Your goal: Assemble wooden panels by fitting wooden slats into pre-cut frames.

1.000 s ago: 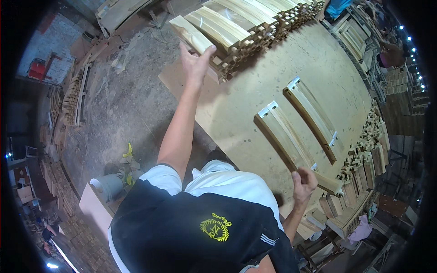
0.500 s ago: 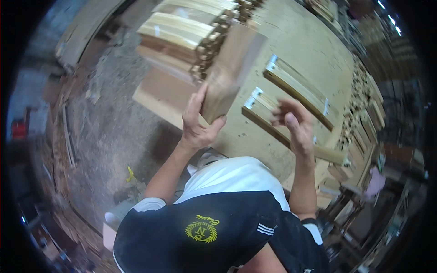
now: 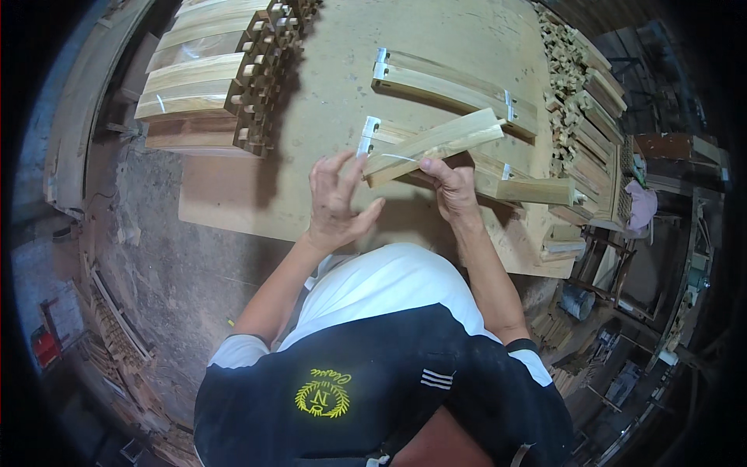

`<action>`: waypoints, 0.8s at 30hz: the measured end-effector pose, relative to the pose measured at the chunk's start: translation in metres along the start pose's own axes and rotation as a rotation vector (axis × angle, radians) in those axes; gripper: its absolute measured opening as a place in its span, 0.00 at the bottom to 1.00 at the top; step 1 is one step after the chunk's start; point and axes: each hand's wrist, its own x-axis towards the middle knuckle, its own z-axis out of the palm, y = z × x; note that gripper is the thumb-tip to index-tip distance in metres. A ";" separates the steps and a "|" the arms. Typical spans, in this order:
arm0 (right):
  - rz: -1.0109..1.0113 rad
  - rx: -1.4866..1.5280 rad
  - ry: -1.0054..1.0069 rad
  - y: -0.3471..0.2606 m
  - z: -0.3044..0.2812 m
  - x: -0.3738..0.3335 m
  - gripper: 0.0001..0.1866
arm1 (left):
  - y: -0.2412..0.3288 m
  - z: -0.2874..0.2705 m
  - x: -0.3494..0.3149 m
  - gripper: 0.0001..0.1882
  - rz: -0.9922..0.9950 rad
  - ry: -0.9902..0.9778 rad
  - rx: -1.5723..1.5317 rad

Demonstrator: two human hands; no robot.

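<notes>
My right hand (image 3: 457, 189) grips a pale wooden piece (image 3: 447, 142), its thumb pressed on the near edge. A small tenon sticks out at the piece's right end, and a thin white streak crosses its near side. At the other end, my left hand (image 3: 338, 194) is open with fingers spread; its fingertips are close to the wood, and I cannot tell whether they touch. Beneath the held piece lies a wooden assembly (image 3: 486, 165) with whitish marks near its ends, partly hidden. Farther off rests a similar wooden assembly (image 3: 451, 88). A short wooden rail (image 3: 535, 191) lies on the right.
All this lies on a wide tan board table (image 3: 331, 101). A stack of wooden pieces (image 3: 198, 82) with slotted ends stands at the left. Along the right edge is a heap of small wooden pieces (image 3: 572, 117). A pink cloth (image 3: 641, 206) hangs beyond it.
The view has swung, so the stack shows farther left. My left hand, which held a wooden board, is open now. My right hand, empty before, now grips a wooden piece.
</notes>
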 end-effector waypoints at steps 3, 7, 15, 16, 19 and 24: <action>-0.028 -0.088 -0.011 0.007 -0.022 0.003 0.28 | -0.014 0.005 -0.003 0.40 -0.273 0.078 -0.299; -0.239 -0.268 -0.011 0.004 -0.008 -0.017 0.26 | -0.034 0.009 -0.007 0.27 -0.934 -0.052 -1.009; -0.645 -0.814 -0.214 0.022 -0.002 -0.025 0.27 | -0.003 0.017 0.031 0.30 -1.180 -0.361 -1.786; -0.551 -0.686 -0.216 0.033 -0.008 -0.024 0.26 | -0.002 0.021 0.037 0.30 -1.196 -0.324 -1.761; -0.999 -0.853 -0.381 0.025 0.002 -0.017 0.27 | -0.006 0.036 0.047 0.28 -1.141 -0.314 -1.633; -1.022 -0.914 -0.316 0.026 0.010 -0.021 0.28 | -0.016 0.042 0.050 0.27 -1.149 -0.368 -1.602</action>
